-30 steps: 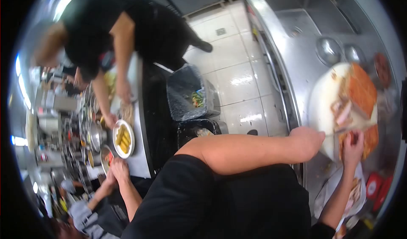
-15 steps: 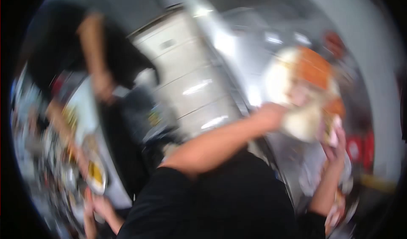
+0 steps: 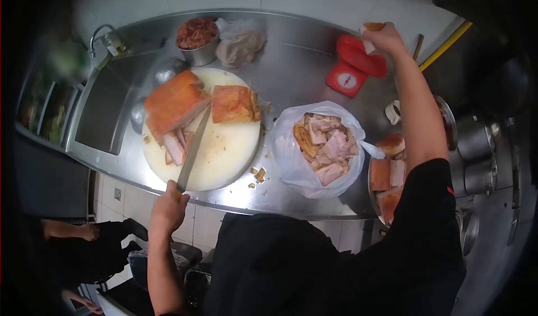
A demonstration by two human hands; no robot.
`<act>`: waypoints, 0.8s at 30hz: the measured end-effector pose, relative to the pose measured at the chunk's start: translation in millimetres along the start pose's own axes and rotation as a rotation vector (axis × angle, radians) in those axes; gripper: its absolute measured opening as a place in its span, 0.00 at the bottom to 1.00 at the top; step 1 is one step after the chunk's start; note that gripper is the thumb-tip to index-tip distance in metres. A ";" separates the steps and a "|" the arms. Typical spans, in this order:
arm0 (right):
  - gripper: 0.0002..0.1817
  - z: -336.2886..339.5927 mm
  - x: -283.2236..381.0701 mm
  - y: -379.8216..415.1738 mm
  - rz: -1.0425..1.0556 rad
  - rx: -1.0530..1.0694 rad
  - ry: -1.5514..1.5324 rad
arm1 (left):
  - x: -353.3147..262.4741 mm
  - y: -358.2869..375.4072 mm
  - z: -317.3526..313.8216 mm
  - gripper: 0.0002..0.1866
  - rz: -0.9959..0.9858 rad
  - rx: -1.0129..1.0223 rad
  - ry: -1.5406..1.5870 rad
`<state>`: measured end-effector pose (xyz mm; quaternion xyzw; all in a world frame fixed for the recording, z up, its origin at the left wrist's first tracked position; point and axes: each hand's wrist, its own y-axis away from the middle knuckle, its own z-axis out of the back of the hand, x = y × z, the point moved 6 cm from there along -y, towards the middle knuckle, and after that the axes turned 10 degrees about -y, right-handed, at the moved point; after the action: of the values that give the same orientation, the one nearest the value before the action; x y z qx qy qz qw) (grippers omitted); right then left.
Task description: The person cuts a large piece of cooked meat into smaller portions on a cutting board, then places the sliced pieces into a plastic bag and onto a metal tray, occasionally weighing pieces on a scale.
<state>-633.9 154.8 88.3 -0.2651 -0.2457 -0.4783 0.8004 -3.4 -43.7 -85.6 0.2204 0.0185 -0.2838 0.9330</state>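
Note:
My left hand is closed around the handle of a long knife, its blade lying across a round white cutting board. Roast pork with orange-brown skin rests on the board: a large slab left of the blade, a smaller block to its right, and cut strips below the slab. Up at the right, my right hand grips a piece of pork, beyond the red kitchen scale. An open plastic bag of pork chunks sits right of the board.
Behind the board stand a metal bowl of reddish meat and a tied plastic bag. A sink is at the left. More pork fills a container at the right, beside metal pots. Another person's arm shows lower left.
My view has swung from a blurred sideways look, with people at another table, round to the steel counter. My right hand, with its pork piece, is now past the scale, away from the board.

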 end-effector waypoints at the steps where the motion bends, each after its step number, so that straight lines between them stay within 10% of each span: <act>1: 0.50 -7.4 -18.3 -8.7 -0.055 0.023 0.035 | -1.2 1.0 -0.2 0.20 0.007 0.001 -0.018; 19: 0.30 -83.8 -90.0 -48.6 -0.061 0.162 0.040 | -8.3 3.9 -5.5 0.19 0.099 -0.011 -0.050; 24: 0.50 -79.6 -81.2 -41.4 -0.065 0.356 -0.001 | -1.0 4.0 -12.3 0.18 0.137 0.008 0.035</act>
<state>-694.1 137.2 -15.2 -0.1115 -0.3353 -0.4527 0.8187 -1.0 -35.0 -94.9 0.2299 0.0188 -0.2156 0.9488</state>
